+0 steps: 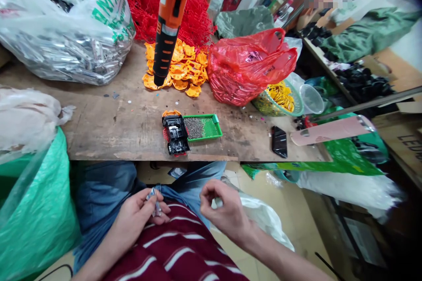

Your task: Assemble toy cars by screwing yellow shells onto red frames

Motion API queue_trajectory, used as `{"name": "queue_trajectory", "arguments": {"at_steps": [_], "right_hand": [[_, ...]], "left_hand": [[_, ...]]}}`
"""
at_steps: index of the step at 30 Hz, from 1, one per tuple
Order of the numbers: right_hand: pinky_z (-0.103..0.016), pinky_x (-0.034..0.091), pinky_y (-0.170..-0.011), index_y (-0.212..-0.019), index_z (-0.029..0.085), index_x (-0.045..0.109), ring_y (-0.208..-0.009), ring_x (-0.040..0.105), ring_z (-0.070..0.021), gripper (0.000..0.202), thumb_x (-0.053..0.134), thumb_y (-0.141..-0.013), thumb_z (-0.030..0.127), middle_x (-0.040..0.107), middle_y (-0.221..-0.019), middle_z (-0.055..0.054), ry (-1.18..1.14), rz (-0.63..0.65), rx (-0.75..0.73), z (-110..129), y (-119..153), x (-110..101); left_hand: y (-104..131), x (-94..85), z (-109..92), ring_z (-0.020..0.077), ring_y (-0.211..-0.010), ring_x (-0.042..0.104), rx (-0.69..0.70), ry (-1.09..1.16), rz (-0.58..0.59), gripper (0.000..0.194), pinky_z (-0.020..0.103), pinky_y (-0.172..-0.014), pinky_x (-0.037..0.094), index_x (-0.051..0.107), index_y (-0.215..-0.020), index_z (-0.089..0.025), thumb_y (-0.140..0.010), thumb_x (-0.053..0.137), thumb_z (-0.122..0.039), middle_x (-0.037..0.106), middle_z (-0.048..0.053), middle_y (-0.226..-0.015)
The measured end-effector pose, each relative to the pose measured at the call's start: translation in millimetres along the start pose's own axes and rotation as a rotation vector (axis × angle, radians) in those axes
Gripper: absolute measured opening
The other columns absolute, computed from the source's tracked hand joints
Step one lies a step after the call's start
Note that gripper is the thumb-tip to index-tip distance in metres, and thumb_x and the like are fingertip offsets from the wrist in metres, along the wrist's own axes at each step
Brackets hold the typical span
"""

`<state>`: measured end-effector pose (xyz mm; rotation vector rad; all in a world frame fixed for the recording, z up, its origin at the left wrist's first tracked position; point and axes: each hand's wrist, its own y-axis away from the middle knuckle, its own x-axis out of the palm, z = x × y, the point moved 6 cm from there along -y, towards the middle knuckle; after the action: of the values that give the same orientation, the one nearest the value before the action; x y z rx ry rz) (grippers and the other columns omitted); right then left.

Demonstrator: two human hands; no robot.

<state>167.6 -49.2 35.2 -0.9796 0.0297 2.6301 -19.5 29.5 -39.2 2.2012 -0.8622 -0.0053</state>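
L hand [140, 210], lower ctr-left of frame, pinches small silvery pc [156, 210]; R hand [224, 208], lower ctr, curled in a ring, can't tell if holding. Blk toy chassis [177, 131] on table [105, 131], approx mid-frame.

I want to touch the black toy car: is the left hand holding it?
No, the black toy car is on the table; the left hand holds a shiny piece.

We see a worn brown wooden bench [99, 127]. On it, roughly left to right: a clear bag [82, 4] of silvery parts, heaped orange pieces [189, 71], a black toy-vehicle body [177, 132] touching a green tray [216, 124], a red bag [237, 74], a basket [272, 107], a phone [279, 142], a pink bottle [332, 130].
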Motion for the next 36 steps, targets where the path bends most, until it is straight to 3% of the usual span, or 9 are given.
{"name": "queue_trajectory", "arguments": {"at_steps": [4,8,13,18,22,30,36], "right_hand": [[-0.019,0.042,-0.042,-0.067,0.019,0.056,-0.044,0.052,-0.0086,0.008,0.056,-0.064,0.011,0.055,-0.056,0.005,-0.413,0.081,0.542,-23,0,13],[-0.019,0.041,-0.04,-0.069,0.019,0.054,-0.038,0.051,-0.0078,0.008,0.061,-0.065,0.017,0.052,-0.049,0.008,-0.612,0.035,0.661,-26,-10,16],[-0.02,0.044,-0.043,-0.071,0.019,0.054,-0.041,0.052,-0.0083,0.007,0.061,-0.073,0.02,0.053,-0.051,0.007,-0.556,-0.037,0.551,-33,-33,0],[-0.021,0.045,-0.046,-0.075,0.019,0.058,-0.048,0.054,-0.0102,0.004,0.059,-0.075,0.022,0.06,-0.063,0.002,-0.167,-0.181,0.285,-41,-72,-28],[-0.022,0.046,-0.051,-0.074,0.019,0.061,-0.054,0.055,-0.0117,0.003,0.06,-0.073,0.021,0.062,-0.066,0.001,-0.045,-0.229,0.17,-51,-105,-40],[-0.024,0.048,-0.057,-0.075,0.019,0.062,-0.058,0.057,-0.0132,0.005,0.057,-0.074,0.02,0.062,-0.068,0.0,0.093,-0.189,-0.007,-48,-145,-33],[-0.024,0.048,-0.06,-0.08,0.019,0.065,-0.059,0.058,-0.0131,0.009,0.057,-0.076,0.019,0.066,-0.072,-0.001,0.16,-0.141,-0.089,-44,-163,-26]], "left_hand": [[-2,4.3,2,0.0172,-0.069,0.071,0.024,0.035,0.032,0.038,0.029,-0.072,0.058,0.059,-0.093,-0.017,-0.082,0.063,-0.053,0.076,0.006,-0.084],[-6,6.1,5,0.0199,-0.076,0.073,0.021,0.062,0.044,0.04,0.032,-0.077,0.059,0.059,-0.097,-0.017,-0.081,0.064,-0.053,0.076,0.006,-0.087],[-8,6.6,0,0.021,-0.075,0.073,0.03,0.064,0.039,0.044,0.031,-0.071,0.059,0.06,-0.095,-0.017,-0.075,0.069,-0.056,0.075,0.007,-0.087],[-15,10.8,5,0.0227,-0.076,0.073,0.056,0.063,0.057,0.04,0.031,-0.067,0.059,0.06,-0.098,-0.017,-0.075,0.069,-0.049,0.074,0.008,-0.088],[-17,13.4,10,0.0235,-0.077,0.073,0.07,0.057,0.077,0.035,0.032,-0.066,0.059,0.06,-0.1,-0.018,-0.075,0.069,-0.042,0.074,0.008,-0.09],[-9,17.1,-5,0.0234,-0.075,0.072,0.028,0.084,0.07,0.034,0.032,-0.064,0.057,0.059,-0.096,-0.02,-0.067,0.07,-0.032,0.071,0.005,-0.085],[-11,16.3,4,0.0222,-0.077,0.071,0.036,0.116,0.101,0.031,0.031,-0.064,0.056,0.057,-0.099,-0.02,-0.07,0.066,-0.026,0.071,0.006,-0.088]]}}
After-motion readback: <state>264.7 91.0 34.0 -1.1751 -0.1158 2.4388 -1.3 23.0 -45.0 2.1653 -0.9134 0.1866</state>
